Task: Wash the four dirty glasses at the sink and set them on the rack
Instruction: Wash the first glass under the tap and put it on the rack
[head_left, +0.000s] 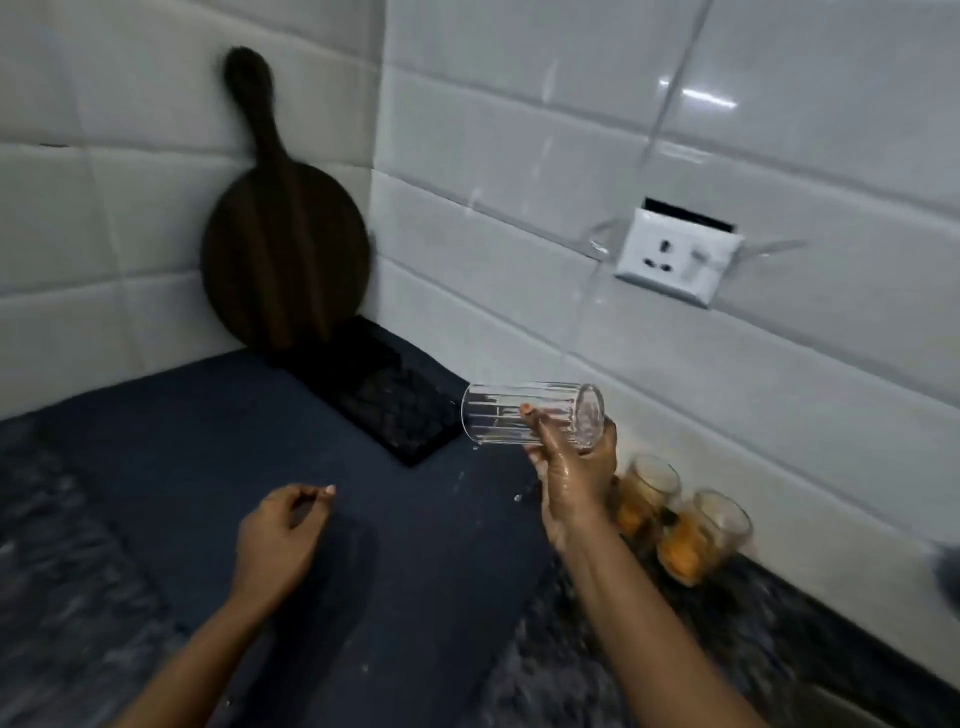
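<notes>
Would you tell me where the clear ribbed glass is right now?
In the head view, the right hand holds the ribbed glass on its side, right of centre, above the counter beside the black rack.

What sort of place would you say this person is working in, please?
Most likely a home kitchen counter: white wall tiles with a power socket, a round wooden chopping board leaning in the corner, and a ribbed glass held in the wet right hand.

Right hand holds ribbed glass sideways above counter.

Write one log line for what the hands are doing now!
right hand: holds ribbed glass sideways | left hand: empty | dirty glasses: waiting by wall
</notes>
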